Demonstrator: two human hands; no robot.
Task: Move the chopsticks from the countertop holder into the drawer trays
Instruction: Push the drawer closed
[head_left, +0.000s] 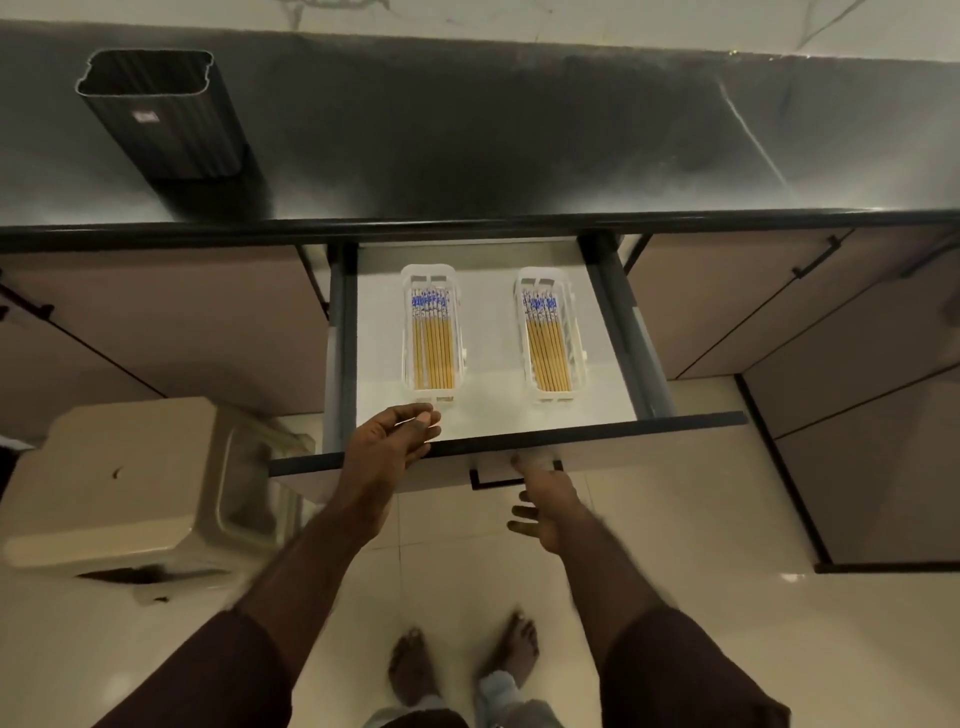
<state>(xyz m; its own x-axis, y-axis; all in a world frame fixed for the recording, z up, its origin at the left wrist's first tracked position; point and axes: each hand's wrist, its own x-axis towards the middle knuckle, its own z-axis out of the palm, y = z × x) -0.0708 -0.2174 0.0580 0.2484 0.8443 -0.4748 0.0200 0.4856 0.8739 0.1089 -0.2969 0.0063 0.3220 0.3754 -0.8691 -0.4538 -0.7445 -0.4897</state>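
Observation:
The drawer (519, 447) stands pulled out below the counter edge. Inside it lie two clear trays. The left tray (432, 332) holds several yellow chopsticks (434, 351) with blue-patterned tops, and the right tray (551, 338) holds several more chopsticks (548, 353). The dark ribbed holder (161, 114) stands at the counter's back left, and nothing shows in its mouth. My left hand (400, 434) hovers over the drawer's front rim by the left tray, fingers curled, holding nothing. My right hand (545, 506) is at the drawer's black handle (491, 480), index finger touching the front.
The dark countertop (519, 145) runs across the top. A beige plastic stool (140, 488) stands on the tiled floor to the left of the drawer. Closed cabinet doors (753, 301) flank the drawer. My bare feet (462, 670) are below on the tiles.

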